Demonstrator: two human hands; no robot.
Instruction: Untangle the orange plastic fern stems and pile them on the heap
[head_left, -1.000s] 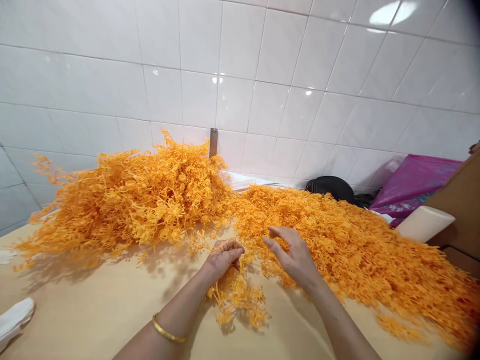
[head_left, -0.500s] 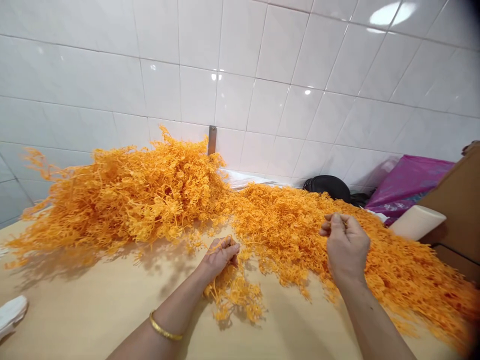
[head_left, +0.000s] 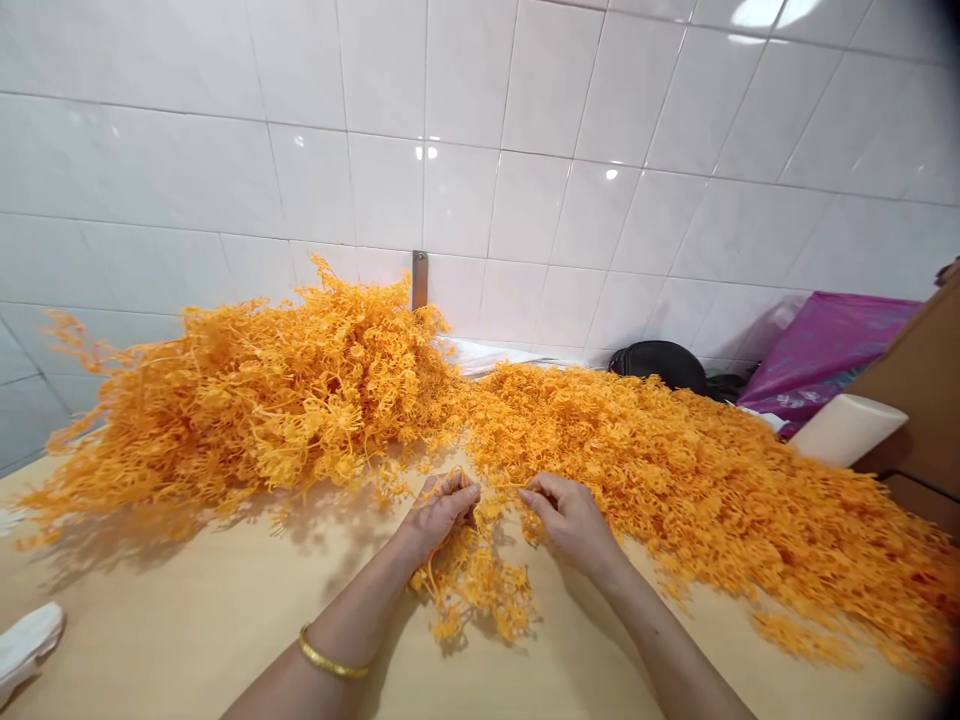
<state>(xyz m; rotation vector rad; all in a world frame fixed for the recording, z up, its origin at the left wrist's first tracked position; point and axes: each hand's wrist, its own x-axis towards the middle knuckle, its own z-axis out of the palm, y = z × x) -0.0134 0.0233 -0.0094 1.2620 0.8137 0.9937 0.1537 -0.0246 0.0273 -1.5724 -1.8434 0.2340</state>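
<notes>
My left hand [head_left: 442,512], with a gold bangle on its wrist, is closed around the stems of a small bunch of orange plastic sprigs [head_left: 480,585]. The bunch's frilly heads hang below the fingers and rest just over the table. My right hand [head_left: 566,515] is closed in a pinch a little to the right. Its fingertips meet on a thin orange sprig end; whether this piece joins the left hand's bunch is hard to see.
A tall heap of orange sprigs [head_left: 300,390] stands at the back left of the table [head_left: 247,620]. A lower, wide pile of orange pieces [head_left: 720,500] stretches rightward. Behind it are a black pouch [head_left: 656,365], a purple bag [head_left: 817,355] and a white roll [head_left: 847,430].
My right hand has moved left and down, from above the right pile to beside my left hand. My left hand has stayed in place on its bunch. The view has shifted slightly.
</notes>
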